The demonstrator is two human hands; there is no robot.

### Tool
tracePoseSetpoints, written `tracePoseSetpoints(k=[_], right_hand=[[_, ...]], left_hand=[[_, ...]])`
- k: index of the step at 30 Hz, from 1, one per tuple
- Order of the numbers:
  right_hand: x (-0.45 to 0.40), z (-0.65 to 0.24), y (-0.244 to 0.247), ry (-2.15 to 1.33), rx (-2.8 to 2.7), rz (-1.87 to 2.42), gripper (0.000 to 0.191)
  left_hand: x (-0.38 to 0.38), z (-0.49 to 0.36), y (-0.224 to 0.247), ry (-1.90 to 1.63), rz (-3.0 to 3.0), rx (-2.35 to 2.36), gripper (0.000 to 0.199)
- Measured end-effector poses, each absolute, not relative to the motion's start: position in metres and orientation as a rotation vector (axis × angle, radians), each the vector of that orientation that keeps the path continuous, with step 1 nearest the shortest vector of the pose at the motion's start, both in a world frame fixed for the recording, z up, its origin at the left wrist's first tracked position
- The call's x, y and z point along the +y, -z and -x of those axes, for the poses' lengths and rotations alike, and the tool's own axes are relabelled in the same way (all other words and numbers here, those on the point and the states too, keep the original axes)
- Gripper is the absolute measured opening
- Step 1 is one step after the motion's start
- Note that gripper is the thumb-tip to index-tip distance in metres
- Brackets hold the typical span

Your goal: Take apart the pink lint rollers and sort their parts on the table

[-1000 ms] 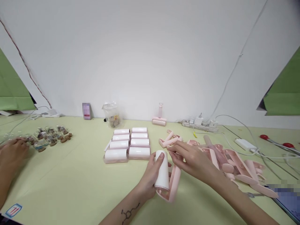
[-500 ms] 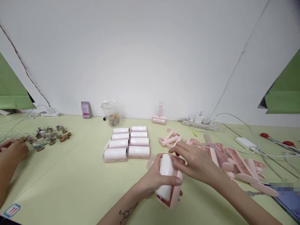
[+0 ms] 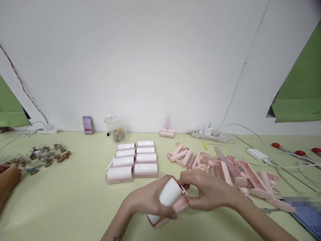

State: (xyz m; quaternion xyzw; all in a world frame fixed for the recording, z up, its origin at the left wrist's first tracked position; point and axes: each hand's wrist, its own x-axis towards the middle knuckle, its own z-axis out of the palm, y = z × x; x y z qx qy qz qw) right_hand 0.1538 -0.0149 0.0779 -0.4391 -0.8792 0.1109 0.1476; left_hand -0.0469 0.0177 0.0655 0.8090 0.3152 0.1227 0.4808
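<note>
My left hand [image 3: 150, 201] is wrapped round a lint roller, whose white roll [image 3: 171, 192] sits tilted in a pink shell [image 3: 180, 205]. At the upper end of the roll, my right hand [image 3: 208, 189] pinches a thin pink plastic piece [image 3: 184, 190] against the shell; its full shape is hidden by the fingers. Left of them lie several white rolls [image 3: 145, 168] in pink shells, set in two columns. To the right spreads a pile of loose pink lint roller parts [image 3: 253, 174]. An assembled lint roller [image 3: 167, 133] with its handle up stands by the wall.
A co-worker's hand [image 3: 10, 174] is at far left beside several small glass bottles with corks [image 3: 47, 159]. A clear plastic bag [image 3: 116, 129] and a power strip [image 3: 209, 136] stand along the wall. Cables, a white adapter [image 3: 258, 154] and a phone [image 3: 303, 214] are on the right.
The lint roller has tilted further to the right and moved slightly lower left. My right hand has drawn down to its end, and a thin pink piece now shows between the fingers.
</note>
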Motion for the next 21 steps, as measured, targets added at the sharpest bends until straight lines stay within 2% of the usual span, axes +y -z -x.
tracePoseSetpoints(k=[4,21], right_hand=[[-0.014,-0.152,-0.076,-0.329,-2.528,1.249,0.014],[-0.011,-0.142,-0.068,-0.385,-2.393,1.178,0.013]], left_hand=[[0.020,0.051,-0.064,-0.258,-2.000,0.776,0.049],[0.019,0.059,-0.074,-0.145,-2.119,0.880,0.056]])
